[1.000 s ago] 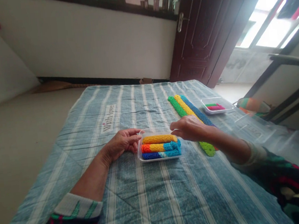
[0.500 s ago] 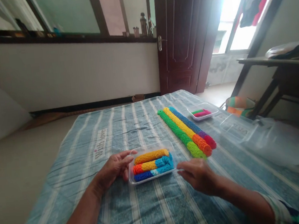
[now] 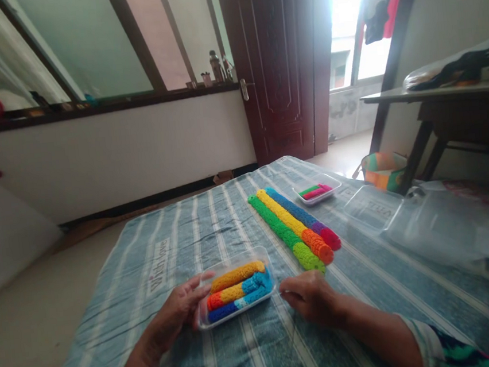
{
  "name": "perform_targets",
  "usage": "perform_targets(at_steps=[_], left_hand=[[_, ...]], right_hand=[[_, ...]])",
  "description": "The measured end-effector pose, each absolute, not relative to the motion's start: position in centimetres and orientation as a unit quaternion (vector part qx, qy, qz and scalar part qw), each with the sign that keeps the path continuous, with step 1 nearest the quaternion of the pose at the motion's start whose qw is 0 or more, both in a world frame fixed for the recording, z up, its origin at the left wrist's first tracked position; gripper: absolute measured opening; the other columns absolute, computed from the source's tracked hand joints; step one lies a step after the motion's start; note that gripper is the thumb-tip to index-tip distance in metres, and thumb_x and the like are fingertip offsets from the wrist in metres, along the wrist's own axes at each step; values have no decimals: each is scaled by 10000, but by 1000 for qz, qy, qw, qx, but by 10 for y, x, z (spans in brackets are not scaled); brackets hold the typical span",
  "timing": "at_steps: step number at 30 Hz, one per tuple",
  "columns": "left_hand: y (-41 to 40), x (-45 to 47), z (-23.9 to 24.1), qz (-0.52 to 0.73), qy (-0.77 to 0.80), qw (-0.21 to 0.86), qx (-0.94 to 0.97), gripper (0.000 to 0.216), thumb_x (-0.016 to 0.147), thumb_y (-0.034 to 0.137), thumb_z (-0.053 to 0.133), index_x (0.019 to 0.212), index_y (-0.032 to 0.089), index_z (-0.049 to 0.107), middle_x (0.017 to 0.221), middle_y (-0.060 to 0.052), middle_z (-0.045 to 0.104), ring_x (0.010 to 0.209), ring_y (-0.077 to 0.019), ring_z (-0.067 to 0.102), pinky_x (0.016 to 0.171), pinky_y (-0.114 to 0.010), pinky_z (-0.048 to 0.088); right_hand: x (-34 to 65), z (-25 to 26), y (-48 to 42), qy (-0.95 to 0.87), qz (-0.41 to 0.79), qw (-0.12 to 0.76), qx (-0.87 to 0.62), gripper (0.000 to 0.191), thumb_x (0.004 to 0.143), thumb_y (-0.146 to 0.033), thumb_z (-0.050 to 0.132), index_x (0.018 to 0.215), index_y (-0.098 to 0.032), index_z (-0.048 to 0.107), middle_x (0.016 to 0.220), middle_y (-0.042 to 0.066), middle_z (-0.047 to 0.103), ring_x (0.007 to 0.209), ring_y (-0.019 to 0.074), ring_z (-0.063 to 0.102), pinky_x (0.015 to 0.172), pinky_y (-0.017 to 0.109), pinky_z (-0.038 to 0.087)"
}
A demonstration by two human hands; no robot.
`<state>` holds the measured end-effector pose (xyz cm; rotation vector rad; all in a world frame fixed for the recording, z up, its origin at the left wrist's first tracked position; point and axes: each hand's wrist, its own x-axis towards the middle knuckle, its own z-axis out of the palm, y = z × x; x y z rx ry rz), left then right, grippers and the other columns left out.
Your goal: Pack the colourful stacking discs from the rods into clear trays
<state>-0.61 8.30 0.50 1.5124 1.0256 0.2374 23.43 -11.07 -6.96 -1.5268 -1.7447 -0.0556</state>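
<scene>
My left hand (image 3: 176,311) grips the left end of a clear plastic box (image 3: 256,304), thumb over the rim and fingers around the side. Inside lie a mustard-yellow textured roll (image 3: 237,276), an orange, yellow and blue roll (image 3: 232,294) and a blue roll (image 3: 224,311), all crocheted-looking. My right hand (image 3: 310,298) is curled closed just off the box's right end; what its fingers hold, if anything, is hidden. Beyond it, long green (image 3: 281,232), yellow-orange (image 3: 294,224) and blue-to-red (image 3: 297,213) rolls lie side by side on the striped cloth (image 3: 214,224).
A smaller clear box (image 3: 335,189) with green and pink rolls stands past the long rolls. To the right lie a clear lid or tray (image 3: 372,208) and a large translucent plastic item (image 3: 451,227). A dark table (image 3: 435,93) and a colourful basket (image 3: 384,170) stand farther right.
The camera view has shifted, so everything appears lower and further left. The left hand still holds the box, whose left end seems slightly raised; the right hand remains beside it.
</scene>
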Motion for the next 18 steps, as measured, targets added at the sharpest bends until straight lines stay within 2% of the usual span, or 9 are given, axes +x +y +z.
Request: perform_targets(at_steps=[6,12,18], left_hand=[[72,-7,6,58,478,567,669,961,657,631,688,1402,152,318,484,64,526,337,-100,437,348,-178,299],[61,-2,14,48,482,568,665,865,665,561,679,1358,172,339,484,61,534,338,-93,444,346,-166,307],[55,2,15,54,487,559,669,822,647,511,678,1320,136,392,471,52,547,340,-110,462,385,-199,357]], right_hand=[[234,-66,-108,-677,21,405,-614,152,841,-212,515,765,-203,647,594,-24,647,544,102,599,538,209,336],[235,-68,-106,-671,25,408,-619,144,822,-213,529,730,-208,640,561,-39,623,517,98,572,524,209,329],[234,-65,-108,-676,15,393,-624,137,819,-231,542,745,-227,657,576,-41,637,533,113,589,526,218,345]])
